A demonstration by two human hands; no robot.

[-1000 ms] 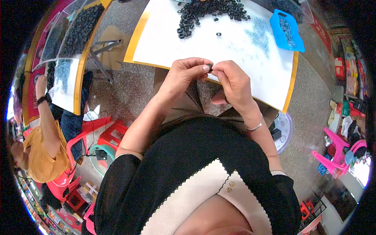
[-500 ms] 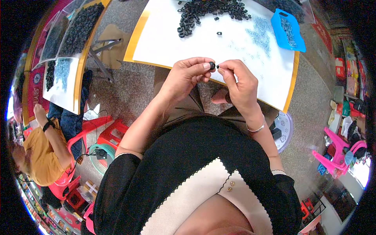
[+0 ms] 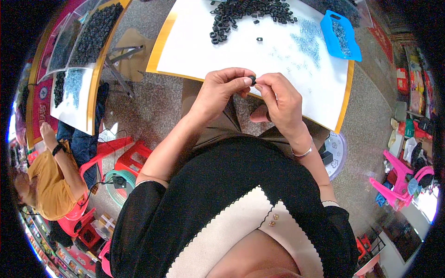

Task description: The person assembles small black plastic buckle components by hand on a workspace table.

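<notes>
Over the near edge of the white-topped table (image 3: 194, 51), my hands meet fingertip to fingertip. My left hand (image 3: 218, 90) pinches a small round black plastic part (image 3: 253, 79) between thumb and fingers. Pressed close against its right side are the thumb and forefinger of my right hand (image 3: 283, 99); whatever they pinch is hidden now. A heap of loose black parts (image 3: 252, 10) lies at the far side of the table. One single black piece (image 3: 259, 39) sits apart, nearer to me.
Tiny bluish-grey bits (image 3: 308, 41) are scattered on the table's right half, beside a blue tray (image 3: 351, 48) holding more of them. At left, a person in a mustard top (image 3: 55, 185) sits by another table (image 3: 81, 111) with black parts. A lilac basin (image 3: 340, 155) stands below right.
My right hand has moved slightly left, bringing its fingertips against the round black part. The tiny dark piece seen between its fingers before is now hidden.
</notes>
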